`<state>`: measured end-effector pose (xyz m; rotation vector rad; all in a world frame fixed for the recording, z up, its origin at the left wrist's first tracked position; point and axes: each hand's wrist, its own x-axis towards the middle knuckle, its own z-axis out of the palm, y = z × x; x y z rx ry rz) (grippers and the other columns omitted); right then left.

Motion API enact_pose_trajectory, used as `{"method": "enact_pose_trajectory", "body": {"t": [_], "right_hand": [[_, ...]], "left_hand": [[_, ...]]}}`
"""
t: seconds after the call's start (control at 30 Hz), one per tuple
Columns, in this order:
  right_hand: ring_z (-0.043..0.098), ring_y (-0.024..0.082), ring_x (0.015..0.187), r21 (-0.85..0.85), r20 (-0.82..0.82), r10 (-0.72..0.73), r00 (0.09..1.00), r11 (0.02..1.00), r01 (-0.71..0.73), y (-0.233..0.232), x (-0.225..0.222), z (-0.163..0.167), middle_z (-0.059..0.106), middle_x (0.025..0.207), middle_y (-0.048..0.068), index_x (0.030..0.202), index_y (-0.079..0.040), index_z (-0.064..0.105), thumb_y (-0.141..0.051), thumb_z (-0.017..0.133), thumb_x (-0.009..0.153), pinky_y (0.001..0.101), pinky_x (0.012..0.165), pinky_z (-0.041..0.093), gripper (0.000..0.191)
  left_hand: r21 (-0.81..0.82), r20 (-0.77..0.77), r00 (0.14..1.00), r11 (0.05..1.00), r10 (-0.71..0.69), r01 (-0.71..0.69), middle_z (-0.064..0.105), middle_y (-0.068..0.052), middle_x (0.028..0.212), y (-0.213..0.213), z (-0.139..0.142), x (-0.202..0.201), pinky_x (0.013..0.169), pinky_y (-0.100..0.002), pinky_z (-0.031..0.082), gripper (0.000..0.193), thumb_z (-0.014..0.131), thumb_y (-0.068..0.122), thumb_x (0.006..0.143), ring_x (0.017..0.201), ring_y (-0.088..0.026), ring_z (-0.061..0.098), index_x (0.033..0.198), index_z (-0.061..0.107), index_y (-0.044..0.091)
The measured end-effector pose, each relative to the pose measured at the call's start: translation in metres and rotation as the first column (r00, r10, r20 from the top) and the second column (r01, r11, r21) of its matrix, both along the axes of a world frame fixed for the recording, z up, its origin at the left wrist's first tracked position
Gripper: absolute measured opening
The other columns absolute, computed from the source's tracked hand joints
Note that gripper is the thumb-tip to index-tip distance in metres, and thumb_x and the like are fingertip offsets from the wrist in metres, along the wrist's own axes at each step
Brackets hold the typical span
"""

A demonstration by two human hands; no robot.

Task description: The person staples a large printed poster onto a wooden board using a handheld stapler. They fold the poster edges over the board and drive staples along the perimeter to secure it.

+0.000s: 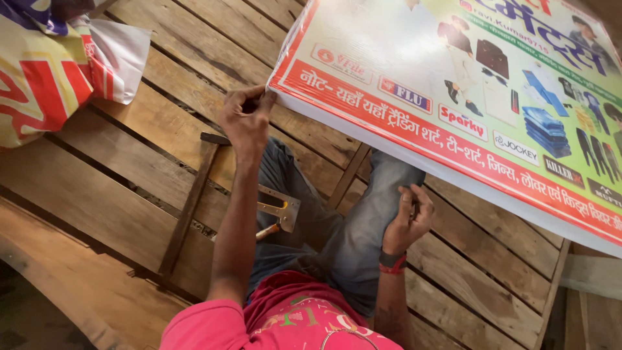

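Head camera is looking straight down on us as we are sitting on a floor of worn brown wooden planks (129, 168), our pink printed shirt (285, 324) filling the bottom edge and our knees in grey-blue jeans (343, 240) drawn up in front. Our right hand (408, 220), with a red and black band at the wrist, is curling against the bent knee just below the lower edge of the banner; its fingers are folded narrowly, and we cannot tell whether they are pinching anything. Between our legs a flat metal stapling tool with a yellowish handle (278, 210) is lying on the planks, touched by neither hand. Beside it a thin dark wooden batten (188, 207) is running away from us across the boards. Farther out, our left hand (246, 116) is closing tightly on the lower left corner of the large glossy printed banner with a red border and pictures of clothes (453, 97), thumb and fingers pinching its edge. That banner is stretching away to the upper right, tilted over our knees. At the far upper left a crumpled colourful plastic sack (52, 65) is resting on the planks, well apart from both hands.
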<state>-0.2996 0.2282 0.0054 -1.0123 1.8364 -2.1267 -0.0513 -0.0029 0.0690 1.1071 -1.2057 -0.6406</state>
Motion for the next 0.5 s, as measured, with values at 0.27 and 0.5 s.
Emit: {"method": "enact_pose_trajectory", "body": {"t": [0.27, 0.5], "right_hand": [[0.059, 0.008, 0.083, 0.071, -0.101, -0.084, 0.991, 0.993, 0.092, -0.003, 0.004, 0.007, 0.071, 0.104, 0.007, 0.117, -0.001, 0.069, -0.014, 0.068, 0.103, 0.0246, 0.075, 0.047, 0.02], [0.061, 0.016, 0.088, 0.095, -0.32, -0.136, 0.938, 0.98, 0.174, -0.005, 0.023, 0.032, 0.073, 0.097, 0.009, 0.116, -0.001, 0.068, -0.008, 0.067, 0.1, 0.0297, 0.082, 0.051, 0.017]], "left_hand": [[-0.141, 0.022, 0.981, 0.972, 0.195, -0.19, 0.073, -0.01, 0.093, 0.004, -0.001, -0.02, 0.07, -0.03, 0.057, 0.01, 0.082, 0.005, 0.092, 0.077, -0.018, 0.07, 0.097, 0.075, -0.001], [-0.254, 0.063, 0.905, 0.884, 0.42, -0.393, 0.07, -0.008, 0.085, 0.008, -0.004, -0.041, 0.062, -0.033, 0.051, 0.009, 0.081, 0.004, 0.093, 0.068, -0.02, 0.065, 0.093, 0.073, 0.0]]}}
